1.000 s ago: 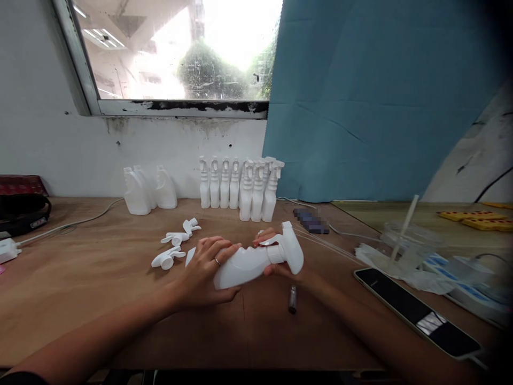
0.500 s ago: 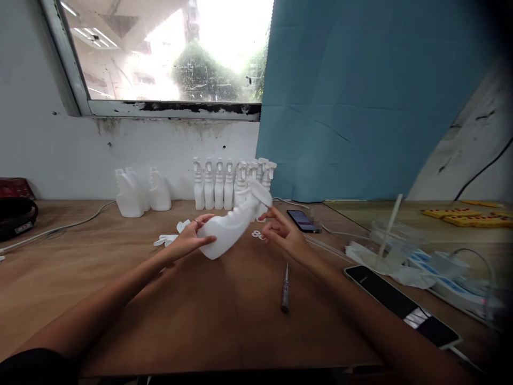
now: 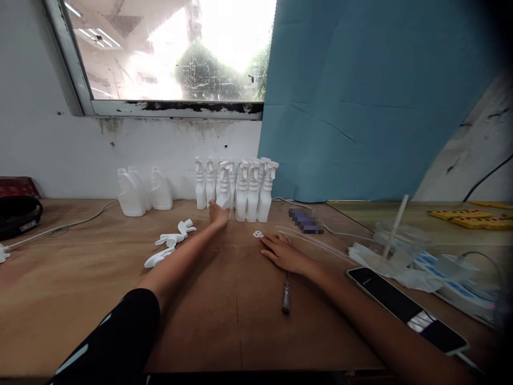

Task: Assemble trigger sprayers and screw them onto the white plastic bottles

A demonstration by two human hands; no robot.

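Note:
My left hand (image 3: 218,214) reaches far forward and grips a white spray bottle (image 3: 223,188) standing upright among the row of assembled spray bottles (image 3: 252,190) by the wall. My right hand (image 3: 282,251) lies flat and open on the wooden table (image 3: 224,321), fingers stretched out, holding nothing. A small white ring-like piece (image 3: 258,234) lies just beyond its fingertips. A small screwdriver (image 3: 286,292) lies close to my right wrist.
Capless white bottles (image 3: 138,193) stand at the back left. Loose trigger heads (image 3: 170,243) lie left of my arm. Thin dip tubes (image 3: 316,243), two phones (image 3: 406,310) (image 3: 306,220), plastic bags (image 3: 401,251) and yellow pieces (image 3: 465,218) are on the right. A black device (image 3: 18,211) with a cable is far left.
My left hand carried the assembled spray bottle from the table's middle forward and stood it in the row. My right hand let go and dropped flat onto the table.

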